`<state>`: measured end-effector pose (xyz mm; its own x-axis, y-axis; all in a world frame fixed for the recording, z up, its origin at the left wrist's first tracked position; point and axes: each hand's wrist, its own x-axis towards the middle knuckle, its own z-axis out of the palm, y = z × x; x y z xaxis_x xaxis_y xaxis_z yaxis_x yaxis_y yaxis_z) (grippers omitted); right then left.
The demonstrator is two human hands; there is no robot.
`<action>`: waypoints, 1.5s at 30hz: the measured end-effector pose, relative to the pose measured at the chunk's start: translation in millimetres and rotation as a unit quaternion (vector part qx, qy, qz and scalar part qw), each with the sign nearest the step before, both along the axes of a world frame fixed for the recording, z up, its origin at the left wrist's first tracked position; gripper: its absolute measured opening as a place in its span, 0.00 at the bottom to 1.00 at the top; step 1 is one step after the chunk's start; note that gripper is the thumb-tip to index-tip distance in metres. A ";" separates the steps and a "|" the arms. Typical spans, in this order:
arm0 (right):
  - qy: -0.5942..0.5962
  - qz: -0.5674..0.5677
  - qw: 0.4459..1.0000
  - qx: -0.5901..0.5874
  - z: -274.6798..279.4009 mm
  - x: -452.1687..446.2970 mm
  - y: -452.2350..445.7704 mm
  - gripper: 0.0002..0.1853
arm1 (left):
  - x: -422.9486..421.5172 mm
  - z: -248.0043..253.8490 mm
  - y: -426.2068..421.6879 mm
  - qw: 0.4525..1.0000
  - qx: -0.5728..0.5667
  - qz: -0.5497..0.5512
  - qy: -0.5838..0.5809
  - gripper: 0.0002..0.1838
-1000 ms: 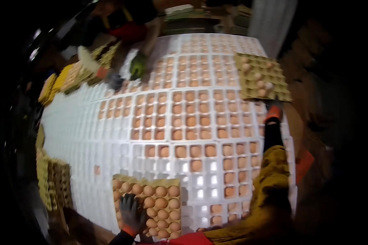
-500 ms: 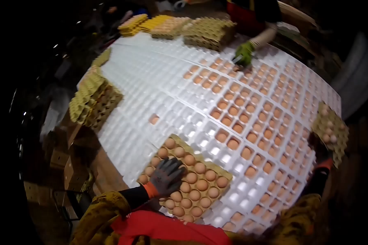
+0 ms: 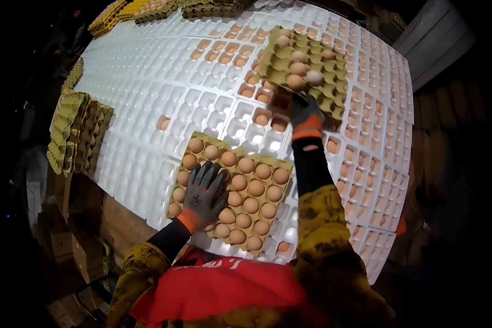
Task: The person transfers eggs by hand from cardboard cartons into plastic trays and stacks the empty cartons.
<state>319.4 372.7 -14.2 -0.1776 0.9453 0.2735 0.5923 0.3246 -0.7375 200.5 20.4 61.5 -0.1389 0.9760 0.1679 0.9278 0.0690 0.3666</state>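
My left hand [image 3: 206, 191], in a grey glove with an orange cuff, lies with spread fingers on the brown eggs of a nearly full pulp tray [image 3: 251, 205] close to my body. My right hand [image 3: 307, 112], gloved alike, grips the near edge of a second pulp tray [image 3: 328, 71], held over the white moulded trays. That tray carries several eggs, one of them paler, and many bare cups. Under both pulp trays spread the white trays [image 3: 147, 98], filled with brown eggs toward the right. The fingertips of my right hand are partly hidden beneath the tray.
Stacked pulp trays [image 3: 76, 134] stand at the left edge. More pulp trays with eggs [image 3: 153, 10] and yellow trays [image 3: 106, 19] line the far left edge. Cardboard boxes [image 3: 86, 251] are below at the left. A lone egg [image 3: 163, 123] sits among the white cells.
My right hand has brought the sparsely filled tray from the far right inward over the white trays. My left hand stays on the fuller tray. The view has turned, and the co-worker's gloved hand is out of sight.
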 end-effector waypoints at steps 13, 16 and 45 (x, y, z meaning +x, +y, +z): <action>0.230 -0.038 0.928 -0.290 72.2 153.3 -289.9 0.19 | -64.8 -7.4 -50.6 0.970 0.176 0.037 -0.163 0.29; 0.241 -0.071 0.905 -0.345 36.4 160.6 -349.4 0.20 | -115.0 -56.8 -73.6 0.899 0.013 0.158 -0.407 0.31; 0.069 0.080 0.989 -0.107 59.0 -61.1 -408.6 0.23 | -290.9 -10.7 -168.3 0.979 0.126 0.129 -0.094 0.25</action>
